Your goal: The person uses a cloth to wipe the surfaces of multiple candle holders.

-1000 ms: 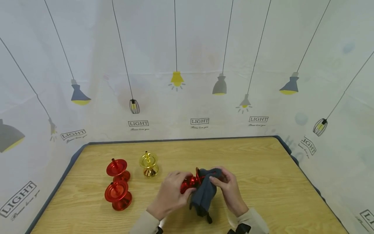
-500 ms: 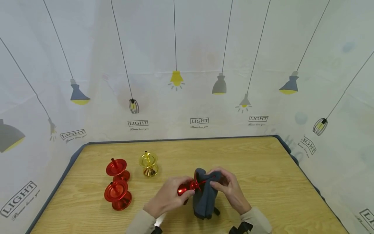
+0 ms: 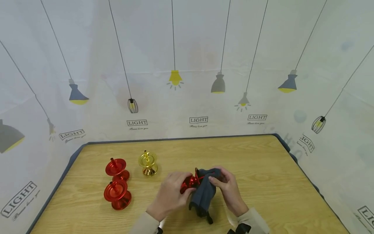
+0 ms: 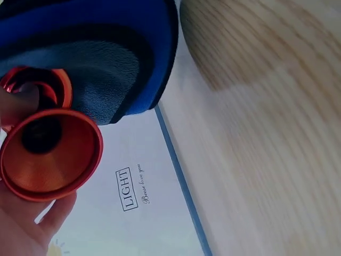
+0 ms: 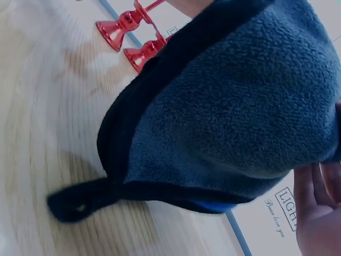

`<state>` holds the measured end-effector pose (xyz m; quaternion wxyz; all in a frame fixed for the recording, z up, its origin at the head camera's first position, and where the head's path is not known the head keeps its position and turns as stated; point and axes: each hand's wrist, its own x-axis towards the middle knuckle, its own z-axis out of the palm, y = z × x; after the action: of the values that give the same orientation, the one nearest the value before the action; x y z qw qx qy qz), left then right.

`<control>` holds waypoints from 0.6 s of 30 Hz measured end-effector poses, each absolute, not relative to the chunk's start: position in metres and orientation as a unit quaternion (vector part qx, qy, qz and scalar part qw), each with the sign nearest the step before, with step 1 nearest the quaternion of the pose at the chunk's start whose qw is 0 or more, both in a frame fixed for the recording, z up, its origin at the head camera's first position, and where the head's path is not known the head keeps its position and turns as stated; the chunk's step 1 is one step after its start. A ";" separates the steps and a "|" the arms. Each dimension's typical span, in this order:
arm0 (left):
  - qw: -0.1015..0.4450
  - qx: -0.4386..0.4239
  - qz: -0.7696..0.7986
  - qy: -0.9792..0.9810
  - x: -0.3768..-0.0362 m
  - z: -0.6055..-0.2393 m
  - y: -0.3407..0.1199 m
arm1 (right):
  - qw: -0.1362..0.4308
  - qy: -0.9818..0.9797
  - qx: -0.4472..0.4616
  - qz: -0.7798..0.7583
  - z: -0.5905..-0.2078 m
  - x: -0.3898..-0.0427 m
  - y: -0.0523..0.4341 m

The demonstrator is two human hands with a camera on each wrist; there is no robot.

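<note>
My left hand point(image 3: 169, 195) grips a shiny red candle holder point(image 3: 190, 183) by its body, tipped on its side above the table. Its hollow flared base point(image 4: 50, 154) faces the left wrist camera. The dish end points right, partly covered by a dark grey-blue cloth point(image 3: 204, 191). My right hand point(image 3: 229, 188) pinches this cloth around the holder's thin spike, thumb in front. The cloth's lower part hangs down, with a black loop point(image 5: 82, 200) at its corner. In the right wrist view the cloth hides most of the red holder.
Two more red candle holders stand at the left, one point(image 3: 116, 169) behind the other point(image 3: 118, 195). A gold candle holder point(image 3: 148, 163) stands to their right. The wooden table point(image 3: 277, 182) has a blue edge, with a printed lamp-pattern sheet point(image 3: 198, 97) behind it.
Half a second ago the cloth wrapped up over the dish and the holder sat slightly lower left. Now the dish rim shows again and the cloth hangs slanting. Both hands keep their hold.
</note>
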<state>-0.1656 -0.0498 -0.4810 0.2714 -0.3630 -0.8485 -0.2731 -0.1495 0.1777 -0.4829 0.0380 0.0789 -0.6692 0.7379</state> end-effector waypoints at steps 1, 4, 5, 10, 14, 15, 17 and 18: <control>0.258 -0.362 -0.280 -0.851 -0.165 -0.480 -0.051 | 0.034 -0.672 0.083 0.735 -0.483 -0.149 0.179; 0.198 -0.362 -0.316 -0.854 -0.165 -0.478 -0.053 | 0.025 -0.681 0.108 0.724 -0.482 -0.150 0.183; 0.170 -0.362 -0.333 -0.854 -0.165 -0.477 -0.054 | 0.022 -0.684 0.119 0.719 -0.481 -0.150 0.184; 0.011 -0.350 -0.423 -0.836 -0.167 -0.475 -0.058 | 0.015 -0.683 0.182 0.707 -0.480 -0.151 0.189; -0.065 -0.345 -0.467 -0.812 -0.169 -0.474 -0.060 | 0.010 -0.676 0.211 0.706 -0.480 -0.152 0.191; -0.073 -0.344 -0.474 -0.807 -0.169 -0.474 -0.060 | 0.010 -0.674 0.212 0.708 -0.481 -0.152 0.191; -0.061 -0.342 -0.473 -0.810 -0.168 -0.474 -0.059 | 0.011 -0.674 0.204 0.710 -0.481 -0.152 0.191; -0.039 -0.345 -0.464 -0.815 -0.167 -0.473 -0.058 | 0.012 -0.675 0.192 0.712 -0.482 -0.151 0.190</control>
<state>-0.1667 -0.0582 -0.4733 -0.0394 -0.3451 -0.8148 -0.4641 -0.1512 0.1902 -0.4818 0.0123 0.1921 -0.6751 0.7121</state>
